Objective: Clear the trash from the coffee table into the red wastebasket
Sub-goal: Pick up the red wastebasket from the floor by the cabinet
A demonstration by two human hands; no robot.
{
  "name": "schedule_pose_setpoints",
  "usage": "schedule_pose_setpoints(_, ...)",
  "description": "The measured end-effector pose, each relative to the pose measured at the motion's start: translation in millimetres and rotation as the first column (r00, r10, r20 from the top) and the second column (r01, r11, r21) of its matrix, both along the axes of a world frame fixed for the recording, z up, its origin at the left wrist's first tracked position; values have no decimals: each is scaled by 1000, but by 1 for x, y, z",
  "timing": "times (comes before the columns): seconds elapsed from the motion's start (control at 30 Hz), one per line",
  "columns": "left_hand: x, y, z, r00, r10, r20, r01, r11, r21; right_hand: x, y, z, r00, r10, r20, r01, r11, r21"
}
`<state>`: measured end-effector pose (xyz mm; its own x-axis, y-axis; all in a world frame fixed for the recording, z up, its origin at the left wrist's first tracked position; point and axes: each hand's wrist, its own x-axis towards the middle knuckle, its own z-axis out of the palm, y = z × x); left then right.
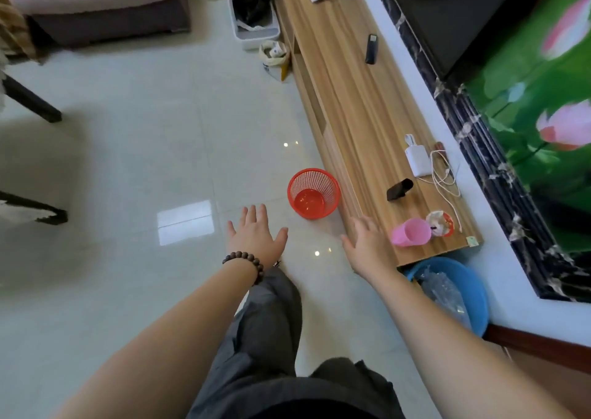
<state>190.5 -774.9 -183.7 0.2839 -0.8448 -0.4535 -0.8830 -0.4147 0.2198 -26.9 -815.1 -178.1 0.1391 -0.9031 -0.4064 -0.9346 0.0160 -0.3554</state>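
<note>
The red mesh wastebasket (313, 193) stands empty on the tiled floor against the front of a long wooden table (358, 99). On the table's near end lie a pink plastic cup (411, 232) on its side and a crumpled wrapper in a small red container (440, 223). My left hand (256, 235), with a bead bracelet on its wrist, is spread open above the floor, just before the wastebasket. My right hand (367, 239) is open too, fingers apart, over the table's front edge, just left of the pink cup.
A white charger with cable (419, 159), a small black object (399, 189) and a dark remote (371, 48) lie on the table. A blue basin (473, 287) with plastic sits by its near end. A white bin with a black bag (252, 19) and a sofa stand farther off.
</note>
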Motion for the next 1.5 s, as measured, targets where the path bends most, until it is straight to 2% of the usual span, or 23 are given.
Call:
schedule_pose_setpoints(0.2, 49, -91, -31, 995, -100, -10, 101, 993, 64, 40, -75, -18, 998, -55, -41, 59, 994, 94)
schedule_pose_setpoints(0.47, 52, -166, -97, 986, -153, -68, 161, 977, 139, 42, -143, -80, 989, -134, -64, 144, 970, 198)
schedule_pose_setpoints(0.6, 48, -194, -158, 982, -148, -121, 166, 974, 156, 40, -176, -157, 974, -225, -12, 221, 946, 237)
schedule_pose_setpoints(0.87, 28, -259, -335, 972, -160, -174, 192, 963, 191, 26, -216, -355, 944, -323, 62, 291, 908, 301)
schedule_pose_setpoints(1.03, 16, -281, -437, 972, -30, -235, 80, 976, 204, 3, -228, -455, 922, -388, 1, 365, 868, 336)
schedule_pose_setpoints(1.17, 13, -290, -480, 936, 168, -310, -95, 967, 238, -7, -228, -496, 915, -403, -1, 375, 851, 368)
schedule_pose_setpoints(1.23, 14, -293, -492, 888, 252, -384, -154, 951, 267, -9, -230, -507, 898, -437, 55, 380, 832, 405)
schedule_pose_setpoints(1.33, 15, -294, -496, 854, 291, -431, -192, 947, 259, -7, -234, -512, 845, -519, 132, 416, 791, 449)
schedule_pose_setpoints(1.5, 27, -290, -472, 917, 238, -320, -202, 969, 142, 6, -242, -490, 790, -578, 202, 481, 791, 379)
